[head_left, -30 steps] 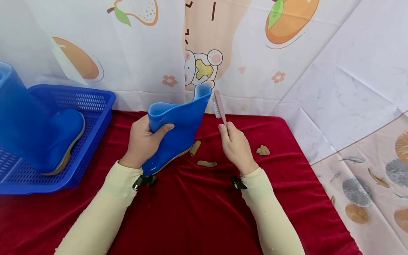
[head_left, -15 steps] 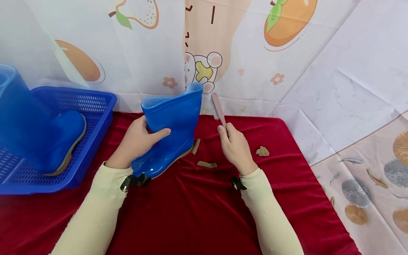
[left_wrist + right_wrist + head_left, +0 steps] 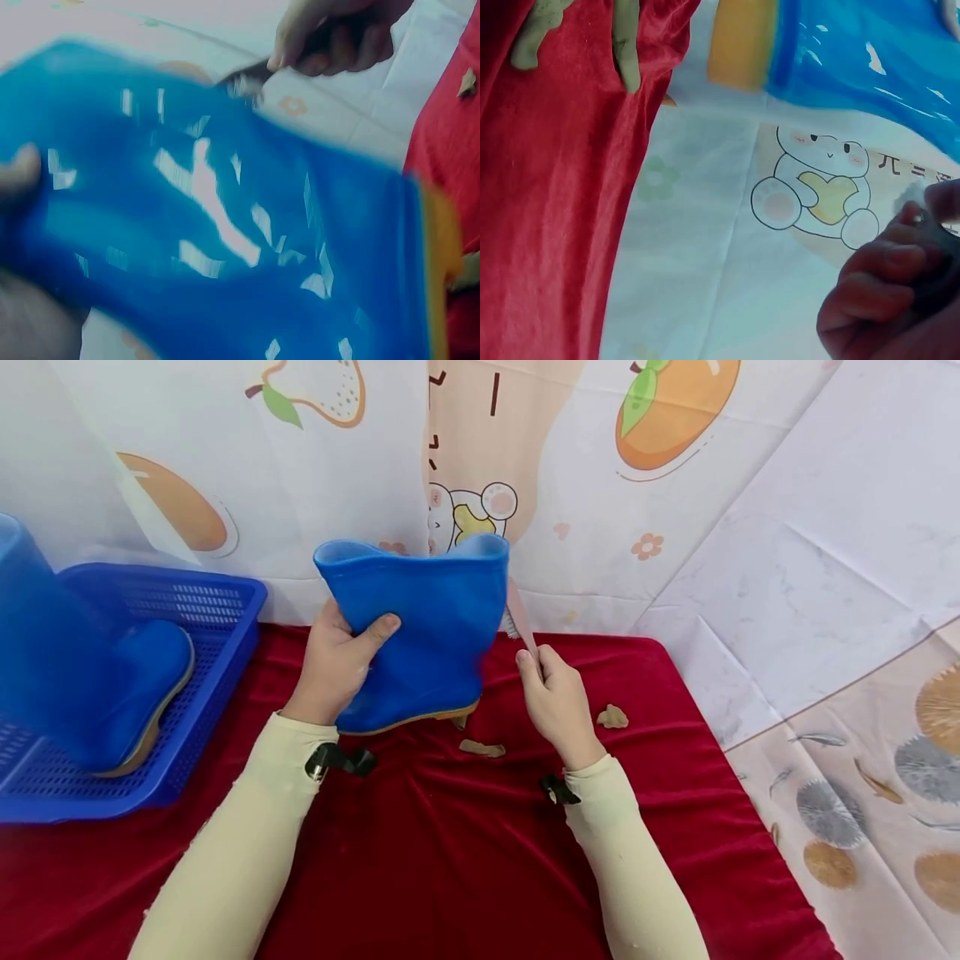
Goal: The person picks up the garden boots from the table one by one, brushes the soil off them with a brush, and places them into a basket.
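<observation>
A blue rubber boot (image 3: pixel 420 627) with a tan sole stands roughly upright over the red cloth in the head view. My left hand (image 3: pixel 333 660) grips its shaft from the left, thumb across the near side and the other fingers hidden behind. In my right hand (image 3: pixel 558 702) is a pink-handled scrub brush (image 3: pixel 520 614), bristles facing the boot. The boot's right edge overlaps part of the brush head. The left wrist view shows the boot's glossy shaft (image 3: pixel 210 202) blurred, with the right hand (image 3: pixel 337 37) and brush just beyond it.
A second blue boot (image 3: pixel 150 685) lies in a blue plastic basket (image 3: pixel 255 602) at left. Brown crumpled pieces (image 3: pixel 612 717) and a brown strip (image 3: pixel 482 748) lie on the red cloth (image 3: pixel 420 860). A printed curtain hangs behind the table.
The left hand has raised and turned the boot, its toe swinging back and its shaft now wider to view. The right hand with the brush stays nearly where it was.
</observation>
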Action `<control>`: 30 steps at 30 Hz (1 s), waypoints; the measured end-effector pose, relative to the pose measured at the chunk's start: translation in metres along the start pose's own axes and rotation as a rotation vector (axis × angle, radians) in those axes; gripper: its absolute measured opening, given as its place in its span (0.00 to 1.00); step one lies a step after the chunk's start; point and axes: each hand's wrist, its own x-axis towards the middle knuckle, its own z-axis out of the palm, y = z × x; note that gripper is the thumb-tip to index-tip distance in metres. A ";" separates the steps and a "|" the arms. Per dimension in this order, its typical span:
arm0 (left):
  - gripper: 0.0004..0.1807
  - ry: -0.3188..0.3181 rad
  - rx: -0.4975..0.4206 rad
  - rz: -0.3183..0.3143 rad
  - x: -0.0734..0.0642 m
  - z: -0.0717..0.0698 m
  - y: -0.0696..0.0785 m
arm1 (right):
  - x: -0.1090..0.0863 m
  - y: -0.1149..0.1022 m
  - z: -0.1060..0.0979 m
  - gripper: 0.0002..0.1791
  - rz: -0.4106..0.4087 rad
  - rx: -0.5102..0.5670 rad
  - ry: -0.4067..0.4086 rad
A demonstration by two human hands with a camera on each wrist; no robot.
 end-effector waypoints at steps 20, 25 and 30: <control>0.19 0.023 0.204 -0.070 -0.030 -0.004 -0.029 | 0.004 0.014 -0.008 0.12 -0.249 0.185 -0.379; 0.21 0.134 0.403 -0.076 -0.056 0.020 -0.030 | 0.009 0.015 -0.010 0.12 -0.263 0.184 -0.420; 0.40 -0.057 0.260 -0.075 -0.078 0.050 -0.037 | 0.010 0.012 -0.009 0.14 -0.236 0.174 -0.476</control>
